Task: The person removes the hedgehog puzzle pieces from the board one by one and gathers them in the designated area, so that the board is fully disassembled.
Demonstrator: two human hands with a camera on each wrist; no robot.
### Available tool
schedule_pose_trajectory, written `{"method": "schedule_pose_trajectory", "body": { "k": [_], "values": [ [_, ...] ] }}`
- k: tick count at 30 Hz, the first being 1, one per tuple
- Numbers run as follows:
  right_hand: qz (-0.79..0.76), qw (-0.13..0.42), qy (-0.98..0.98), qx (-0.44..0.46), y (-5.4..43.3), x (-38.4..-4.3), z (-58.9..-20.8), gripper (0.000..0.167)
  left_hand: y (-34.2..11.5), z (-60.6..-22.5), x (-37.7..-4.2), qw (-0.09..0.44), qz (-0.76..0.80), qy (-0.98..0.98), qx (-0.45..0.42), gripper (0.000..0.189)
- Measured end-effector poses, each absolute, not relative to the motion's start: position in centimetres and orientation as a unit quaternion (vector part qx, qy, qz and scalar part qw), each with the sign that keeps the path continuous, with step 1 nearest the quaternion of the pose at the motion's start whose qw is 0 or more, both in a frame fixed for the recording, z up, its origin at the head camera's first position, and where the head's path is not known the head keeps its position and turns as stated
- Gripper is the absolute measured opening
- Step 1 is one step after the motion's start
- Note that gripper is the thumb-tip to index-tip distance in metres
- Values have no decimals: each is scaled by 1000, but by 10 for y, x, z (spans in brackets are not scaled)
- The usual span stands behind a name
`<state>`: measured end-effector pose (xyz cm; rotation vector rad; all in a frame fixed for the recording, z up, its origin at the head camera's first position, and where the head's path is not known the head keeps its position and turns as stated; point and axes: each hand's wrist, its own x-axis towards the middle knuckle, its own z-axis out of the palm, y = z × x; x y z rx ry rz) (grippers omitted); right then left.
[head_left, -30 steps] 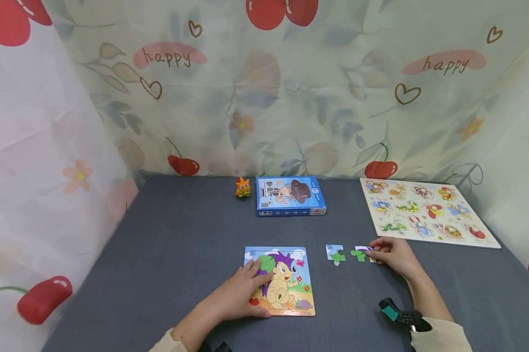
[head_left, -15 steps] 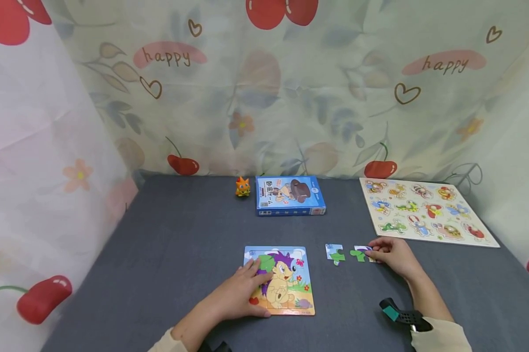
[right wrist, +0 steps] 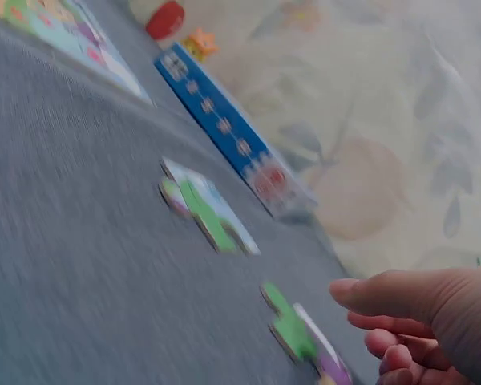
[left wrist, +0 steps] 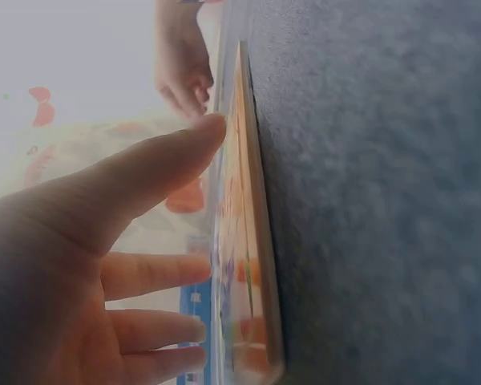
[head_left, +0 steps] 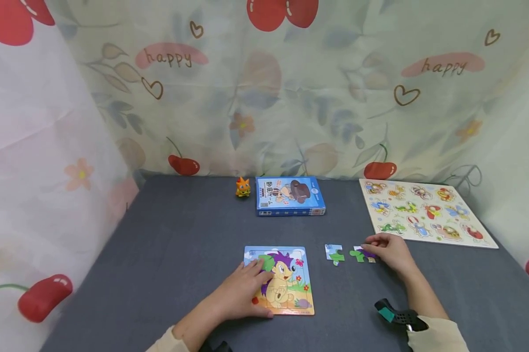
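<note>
A square hedgehog jigsaw puzzle (head_left: 286, 288) lies on the dark table, with my left hand (head_left: 242, 292) over its left side. The left fingers reach across the picture and the thumb lies along the near edge; in the left wrist view this hand (left wrist: 72, 281) has straight fingers. To the right lie two loose jigsaw pieces: a blue-and-green one (head_left: 334, 253) and a green, white and purple one (head_left: 359, 254). My right hand (head_left: 393, 254) hovers beside the purple one. In the right wrist view its thumb and loosely bent fingers stand apart from that piece (right wrist: 301, 333).
A blue game box (head_left: 290, 196) stands at the back, beside a small orange toy figure (head_left: 243, 187). A white board with insect pictures (head_left: 427, 212) lies at the back right, just beyond my right hand. A printed cloth (head_left: 264, 98) hangs behind the table.
My right hand has come off the green, white and purple piece and shifted slightly, showing more of its purple part. The left hand stays on the jigsaw puzzle almost unmoved.
</note>
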<state>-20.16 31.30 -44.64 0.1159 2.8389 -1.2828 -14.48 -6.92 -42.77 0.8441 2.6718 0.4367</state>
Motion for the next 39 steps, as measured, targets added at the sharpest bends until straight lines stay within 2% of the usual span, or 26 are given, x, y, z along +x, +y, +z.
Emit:
{"method": "schedule_pose_trajectory", "body": {
  "k": [10,18,28,39],
  "values": [
    [-406,34,913,-20,264,-214,-443,29,-54,-426,-146,126,153,922,332,77],
    [-417,76,901,-90,231,-220,-439,26,-47,-433,-147,138,152,917,342,81],
    [-420,120,889,-135,197,-227,-440,27,-43,-433,-147,143,154,917,339,79],
    [-394,137,887,-198,171,-228,-441,22,-43,-436,-147,145,150,916,343,75]
  ]
}}
